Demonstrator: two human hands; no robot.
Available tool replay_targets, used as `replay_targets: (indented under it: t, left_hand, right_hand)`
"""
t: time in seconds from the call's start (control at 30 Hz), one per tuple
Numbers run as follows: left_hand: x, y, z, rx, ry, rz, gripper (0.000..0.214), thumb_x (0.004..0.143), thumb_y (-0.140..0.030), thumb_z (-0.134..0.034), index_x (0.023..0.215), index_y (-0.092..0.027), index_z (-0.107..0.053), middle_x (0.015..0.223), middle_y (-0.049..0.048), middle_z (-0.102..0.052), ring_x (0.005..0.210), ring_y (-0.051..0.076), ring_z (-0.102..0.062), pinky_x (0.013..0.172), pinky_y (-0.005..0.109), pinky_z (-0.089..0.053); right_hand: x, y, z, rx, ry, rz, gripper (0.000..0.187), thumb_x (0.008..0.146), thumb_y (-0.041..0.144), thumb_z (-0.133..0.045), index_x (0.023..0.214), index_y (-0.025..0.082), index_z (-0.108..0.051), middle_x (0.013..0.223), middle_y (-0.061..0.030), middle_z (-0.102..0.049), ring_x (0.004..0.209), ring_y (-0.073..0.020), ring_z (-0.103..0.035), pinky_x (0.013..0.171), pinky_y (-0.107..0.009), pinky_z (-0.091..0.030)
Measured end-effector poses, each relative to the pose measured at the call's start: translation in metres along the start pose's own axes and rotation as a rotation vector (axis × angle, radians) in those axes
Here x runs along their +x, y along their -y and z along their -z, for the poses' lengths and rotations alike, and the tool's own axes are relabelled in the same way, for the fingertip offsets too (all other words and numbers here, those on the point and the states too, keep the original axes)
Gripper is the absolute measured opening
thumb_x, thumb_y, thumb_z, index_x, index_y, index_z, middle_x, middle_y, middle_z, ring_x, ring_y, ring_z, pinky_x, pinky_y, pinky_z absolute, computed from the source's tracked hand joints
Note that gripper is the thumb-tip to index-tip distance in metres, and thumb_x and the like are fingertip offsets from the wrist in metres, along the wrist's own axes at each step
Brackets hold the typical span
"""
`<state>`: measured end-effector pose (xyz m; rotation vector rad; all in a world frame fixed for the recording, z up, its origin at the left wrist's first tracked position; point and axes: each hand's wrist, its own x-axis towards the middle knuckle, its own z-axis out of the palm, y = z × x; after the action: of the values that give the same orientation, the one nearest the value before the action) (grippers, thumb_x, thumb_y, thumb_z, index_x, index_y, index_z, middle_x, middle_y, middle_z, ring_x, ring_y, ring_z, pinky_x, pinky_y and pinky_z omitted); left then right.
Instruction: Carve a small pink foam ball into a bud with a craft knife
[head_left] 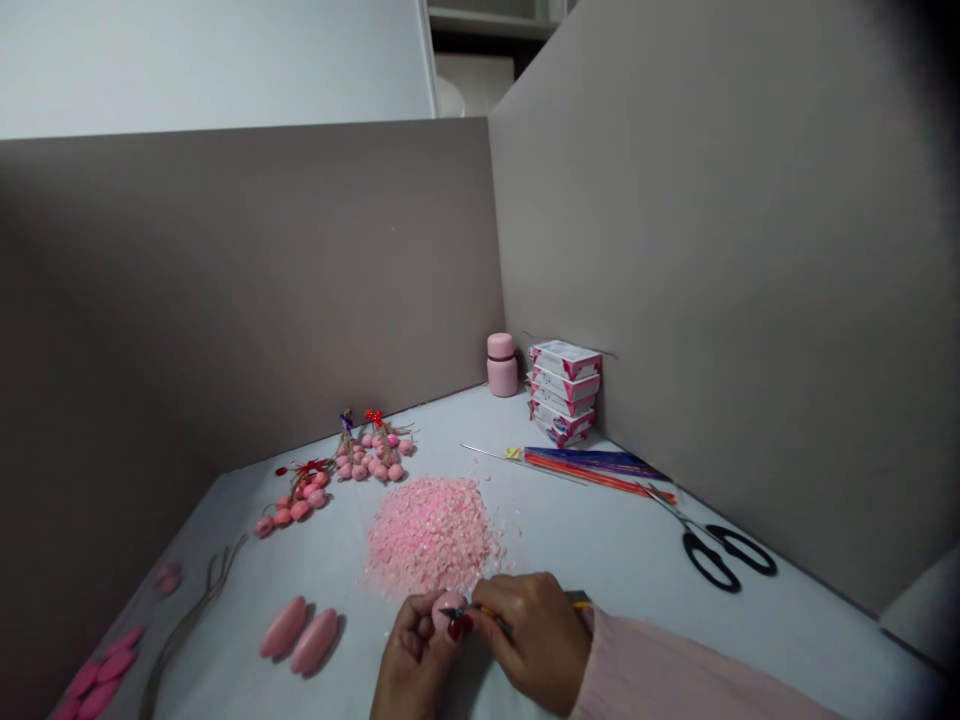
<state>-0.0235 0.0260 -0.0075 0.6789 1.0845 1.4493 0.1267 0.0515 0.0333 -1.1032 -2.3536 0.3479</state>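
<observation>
Light: cool, diffuse, rather dim; source out of view. Surface [585,540], around the pile [427,530]: pale blue-white, fairly even. Panel [210,60], high behind the pile: brightest area, close to washed out. Partition [262,270], behind the pile: muted grey-brown, darkening leftward. Ovals [313,642], left front of the pile: soft shadows at their right. Hands [540,625], in front of the pile: soft shadow beneath. Bead [442,600], same position: fine detail lost. Boxes [562,395], right rear of the pile: print unreadable. Edges: wide-angle stretch, leaning lines; black vignette high to the pile's far right. Focus: slightly soft throughout.
</observation>
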Motion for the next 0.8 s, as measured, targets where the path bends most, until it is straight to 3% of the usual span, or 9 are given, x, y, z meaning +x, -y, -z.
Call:
replay_targets:
  t: [0.33, 0.57, 0.8]
  left_hand:
    - [-0.001, -0.002, 0.001, -0.044, 0.024, 0.002, 0.030, 0.056, -0.031, -0.082, 0.075, -0.016, -0.066, 0.067, 0.0062, -0.073, 0.069, 0.018, -0.066, 0.067, 0.028, -0.047]
    - [-0.009, -0.009, -0.007, 0.016, 0.027, -0.018, 0.033, 0.050, -0.034, -0.084, 0.070, -0.015, -0.067, 0.059, 0.0033, -0.070, 0.056, 0.013, -0.060, 0.058, 0.023, -0.044]
    - [-0.006, -0.008, -0.006, -0.023, -0.023, -0.020, 0.034, 0.051, -0.029, -0.084, 0.078, -0.016, -0.067, 0.067, 0.0053, -0.073, 0.061, 0.016, -0.063, 0.059, 0.025, -0.047]
  right_hand:
    - [-0.002, 0.000, -0.004, -0.063, -0.021, -0.010, 0.024, 0.090, 0.028, -0.042, 0.070, 0.021, -0.052, 0.065, 0.0026, -0.063, 0.060, -0.0127, -0.059, 0.054, -0.024, -0.027]
    - [0.008, -0.021, 0.004, -0.107, -0.057, -0.192, 0.027, 0.091, 0.028, -0.040, 0.072, 0.021, -0.057, 0.063, 0.0008, -0.065, 0.057, -0.0139, -0.060, 0.051, -0.024, -0.025]
    - [-0.002, -0.005, 0.002, 0.059, -0.029, -0.002, 0.024, 0.090, 0.027, -0.041, 0.069, 0.021, -0.052, 0.065, 0.0029, -0.061, 0.059, -0.0112, -0.057, 0.055, -0.022, -0.029]
